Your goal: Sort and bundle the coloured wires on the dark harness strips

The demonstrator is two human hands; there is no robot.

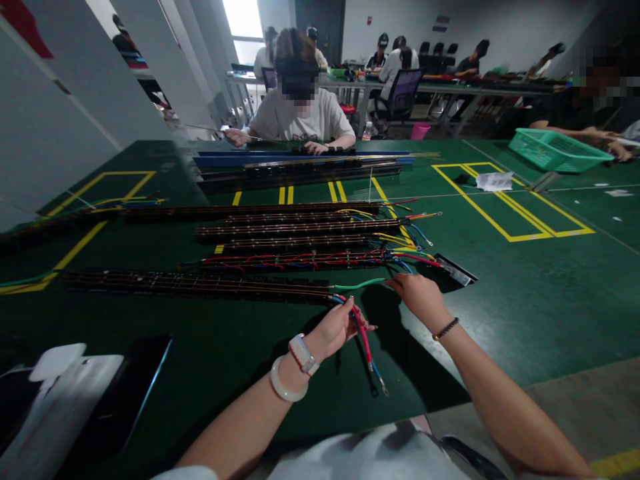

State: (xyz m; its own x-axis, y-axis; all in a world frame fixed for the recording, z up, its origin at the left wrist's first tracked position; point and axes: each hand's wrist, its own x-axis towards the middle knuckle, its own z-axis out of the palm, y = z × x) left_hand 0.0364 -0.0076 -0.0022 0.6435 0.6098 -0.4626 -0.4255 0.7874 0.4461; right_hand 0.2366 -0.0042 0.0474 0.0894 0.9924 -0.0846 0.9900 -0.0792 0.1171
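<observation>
My left hand (337,328) is closed round a bundle of red and blue wires (366,343), whose ends hang down with metal ring lugs. My right hand (417,297) pinches the far end of a green wire (357,287). Both the bundle and the green wire come out of the right end of a long black cable strip (200,283) with thin copper-coloured lines along it. Just beyond lies another dark strip (300,260) with red wires along it. The fingertips of my right hand partly hide the green wire's end.
More black strips (280,230) with coloured wire ends lie across the green table (500,307). A person (305,120) sits opposite, hands on thin rods. A green basket (555,150) stands far right, near another person's hands. A dark tablet-like panel (130,393) lies at left.
</observation>
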